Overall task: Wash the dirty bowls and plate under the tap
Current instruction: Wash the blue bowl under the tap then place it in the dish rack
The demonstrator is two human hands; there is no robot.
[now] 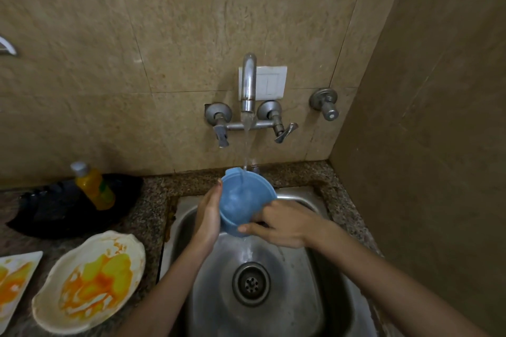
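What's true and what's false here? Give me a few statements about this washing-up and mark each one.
1. Water from the tap runs into the blue bowl. True.
2. The left hand and the right hand both touch the blue bowl. True.
3. The stained white dish lies in the sink. False: it sits on the counter, left of the sink.
4. The yellow bottle has no cap. False: it wears a grey cap.
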